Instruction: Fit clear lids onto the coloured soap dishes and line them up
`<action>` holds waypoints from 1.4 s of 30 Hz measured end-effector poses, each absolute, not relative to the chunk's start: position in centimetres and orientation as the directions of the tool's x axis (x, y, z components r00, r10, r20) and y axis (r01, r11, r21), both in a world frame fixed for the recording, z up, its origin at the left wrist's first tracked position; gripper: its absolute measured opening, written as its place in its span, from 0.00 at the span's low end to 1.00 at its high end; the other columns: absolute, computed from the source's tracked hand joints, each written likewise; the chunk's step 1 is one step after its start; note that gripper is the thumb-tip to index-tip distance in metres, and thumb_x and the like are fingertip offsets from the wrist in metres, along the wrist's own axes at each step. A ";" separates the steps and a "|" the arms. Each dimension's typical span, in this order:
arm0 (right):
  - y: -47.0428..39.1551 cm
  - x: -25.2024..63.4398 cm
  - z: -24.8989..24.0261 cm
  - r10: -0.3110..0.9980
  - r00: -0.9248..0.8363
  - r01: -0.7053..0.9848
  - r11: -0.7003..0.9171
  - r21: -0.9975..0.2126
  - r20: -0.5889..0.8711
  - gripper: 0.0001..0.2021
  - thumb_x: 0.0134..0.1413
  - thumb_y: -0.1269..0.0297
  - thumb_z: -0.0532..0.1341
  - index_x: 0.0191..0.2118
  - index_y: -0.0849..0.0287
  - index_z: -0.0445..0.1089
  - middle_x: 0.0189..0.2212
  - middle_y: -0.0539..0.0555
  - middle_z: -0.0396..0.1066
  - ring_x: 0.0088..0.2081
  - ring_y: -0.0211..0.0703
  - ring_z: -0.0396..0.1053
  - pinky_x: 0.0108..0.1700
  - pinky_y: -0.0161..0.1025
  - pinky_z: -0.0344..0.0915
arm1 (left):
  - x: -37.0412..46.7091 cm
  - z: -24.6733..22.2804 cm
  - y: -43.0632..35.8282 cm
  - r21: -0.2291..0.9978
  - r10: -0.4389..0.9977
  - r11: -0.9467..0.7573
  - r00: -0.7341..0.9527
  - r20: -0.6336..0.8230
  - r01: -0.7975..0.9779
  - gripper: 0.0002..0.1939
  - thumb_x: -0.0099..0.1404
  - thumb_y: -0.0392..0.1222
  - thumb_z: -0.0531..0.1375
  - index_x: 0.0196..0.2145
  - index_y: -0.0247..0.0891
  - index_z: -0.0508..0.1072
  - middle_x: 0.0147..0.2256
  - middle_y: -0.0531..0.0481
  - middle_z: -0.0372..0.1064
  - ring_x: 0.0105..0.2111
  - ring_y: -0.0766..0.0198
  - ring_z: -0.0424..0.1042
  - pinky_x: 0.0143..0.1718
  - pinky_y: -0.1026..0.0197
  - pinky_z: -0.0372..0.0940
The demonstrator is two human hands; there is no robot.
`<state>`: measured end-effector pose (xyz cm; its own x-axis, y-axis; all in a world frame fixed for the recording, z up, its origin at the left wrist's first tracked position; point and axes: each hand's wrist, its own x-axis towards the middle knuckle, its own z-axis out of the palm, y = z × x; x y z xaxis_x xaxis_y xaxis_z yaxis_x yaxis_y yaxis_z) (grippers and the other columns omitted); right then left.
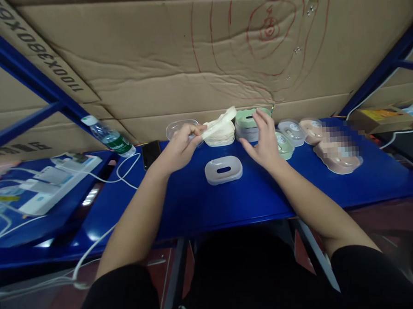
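Note:
Pinched in my left hand (183, 148) is a cream piece (222, 121), tilted up to the right above a stack of cream pieces (221, 136). My right hand (265, 142) has its fingers apart and holds nothing; it is in front of a stack of trays with a green one (246, 120) on top. On the blue table (191, 197), below and between my hands, lies a pale oval tray (216, 174) with a slot in its middle. Behind my left hand, partly hidden, is a clear plastic piece (173, 127).
Several lidded boxes, green (285, 146), grey (293, 132) and pink (338, 159), are at the right. A phone (151, 154), a water bottle (114, 141) and a power strip (61, 185) with white cables are at the left. Cardboard (135, 52) stands behind.

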<state>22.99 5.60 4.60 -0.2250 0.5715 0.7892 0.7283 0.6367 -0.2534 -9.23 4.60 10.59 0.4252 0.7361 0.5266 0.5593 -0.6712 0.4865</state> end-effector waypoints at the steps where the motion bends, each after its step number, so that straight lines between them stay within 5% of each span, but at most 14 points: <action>1: 5.5 22.9 4.6 0.554 -0.233 0.728 0.644 -0.234 0.799 0.40 0.76 0.48 0.59 0.84 0.51 0.46 0.80 0.67 0.56 0.82 0.72 0.53 0.80 0.77 0.56 | -9.4 10.1 4.1 0.537 0.737 -0.675 0.429 0.523 0.505 0.09 0.82 0.50 0.56 0.46 0.44 0.68 0.59 0.39 0.79 0.62 0.49 0.77 0.65 0.43 0.68; 4: 5.1 22.1 4.4 0.544 -0.317 0.702 0.686 -0.194 0.777 0.35 0.79 0.49 0.56 0.83 0.50 0.50 0.78 0.66 0.61 0.79 0.69 0.60 0.77 0.73 0.62 | -9.8 8.1 3.5 0.666 0.754 -0.653 0.399 0.522 0.362 0.12 0.81 0.53 0.60 0.42 0.45 0.68 0.42 0.45 0.78 0.46 0.54 0.79 0.49 0.52 0.73; 7: 5.0 21.4 3.8 0.575 -0.381 0.663 0.715 -0.219 0.723 0.31 0.81 0.50 0.54 0.82 0.49 0.56 0.74 0.64 0.69 0.74 0.67 0.67 0.74 0.71 0.68 | -9.3 5.7 3.8 0.801 0.804 -0.569 0.328 0.496 0.185 0.21 0.77 0.63 0.65 0.39 0.45 0.68 0.29 0.54 0.65 0.29 0.62 0.67 0.33 0.59 0.67; 11: 5.7 21.2 2.7 0.583 -0.378 0.602 0.745 -0.287 0.719 0.32 0.78 0.45 0.59 0.79 0.47 0.62 0.71 0.65 0.70 0.72 0.67 0.68 0.74 0.71 0.68 | -7.1 3.2 4.1 0.924 0.915 -0.373 0.133 0.381 -0.078 0.28 0.71 0.72 0.69 0.39 0.45 0.67 0.29 0.55 0.67 0.27 0.65 0.66 0.31 0.61 0.68; 14: 6.1 21.3 2.1 0.560 -0.417 0.548 0.783 -0.294 0.716 0.33 0.73 0.40 0.66 0.76 0.44 0.68 0.73 0.64 0.65 0.74 0.68 0.65 0.73 0.70 0.69 | -5.9 2.5 4.3 0.932 0.952 -0.302 -0.012 0.306 -0.201 0.23 0.72 0.65 0.71 0.43 0.44 0.72 0.33 0.52 0.73 0.29 0.65 0.71 0.31 0.62 0.71; 17: 6.2 21.1 1.8 0.554 -0.432 0.548 0.788 -0.280 0.712 0.26 0.73 0.45 0.67 0.71 0.41 0.73 0.71 0.62 0.64 0.70 0.65 0.69 0.70 0.67 0.74 | -5.9 2.3 4.6 0.915 0.951 -0.307 -0.122 0.284 -0.262 0.16 0.76 0.58 0.69 0.45 0.43 0.77 0.37 0.48 0.78 0.31 0.64 0.74 0.30 0.64 0.71; 22: 5.9 20.8 1.9 0.481 -0.371 0.560 0.798 -0.222 0.794 0.14 0.76 0.58 0.65 0.61 0.45 0.81 0.57 0.59 0.72 0.57 0.57 0.74 0.63 0.62 0.76 | -6.2 2.1 5.0 0.924 0.955 -0.278 -0.178 0.237 -0.261 0.15 0.76 0.56 0.67 0.44 0.42 0.82 0.36 0.47 0.80 0.33 0.62 0.77 0.29 0.64 0.72; 29: 5.0 20.3 2.6 0.568 -0.502 0.603 0.771 -0.207 0.652 0.10 0.76 0.58 0.63 0.54 0.44 0.82 0.65 0.58 0.71 0.67 0.63 0.69 0.70 0.68 0.67 | -6.8 2.0 5.6 0.967 0.981 -0.187 -0.081 0.175 -0.174 0.30 0.75 0.71 0.61 0.49 0.41 0.81 0.41 0.41 0.84 0.42 0.51 0.84 0.36 0.55 0.77; 34: 4.4 19.8 2.8 0.603 -0.469 0.611 0.749 -0.256 0.645 0.20 0.77 0.50 0.62 0.67 0.45 0.76 0.69 0.61 0.71 0.71 0.65 0.67 0.73 0.68 0.65 | -8.5 2.3 6.3 0.958 0.951 -0.285 -0.118 0.286 0.027 0.25 0.63 0.63 0.73 0.45 0.41 0.80 0.38 0.45 0.83 0.37 0.57 0.81 0.37 0.57 0.76; 38: 4.3 20.0 3.0 0.566 -0.662 0.496 0.822 -0.280 0.490 0.47 0.59 0.34 0.75 0.76 0.53 0.68 0.72 0.67 0.70 0.72 0.70 0.68 0.74 0.67 0.64 | -10.4 2.6 7.2 0.938 0.913 -0.334 -0.215 0.347 0.097 0.19 0.63 0.58 0.72 0.42 0.42 0.80 0.33 0.47 0.81 0.34 0.58 0.79 0.35 0.58 0.74; 42: 4.7 20.4 3.0 0.632 -0.753 0.589 0.771 -0.242 0.182 0.38 0.58 0.40 0.77 0.68 0.52 0.77 0.72 0.66 0.72 0.68 0.73 0.73 0.69 0.71 0.69 | -12.2 3.2 7.5 0.947 0.925 -0.301 -0.206 0.319 0.115 0.16 0.64 0.55 0.71 0.42 0.43 0.80 0.33 0.49 0.81 0.32 0.59 0.78 0.33 0.60 0.73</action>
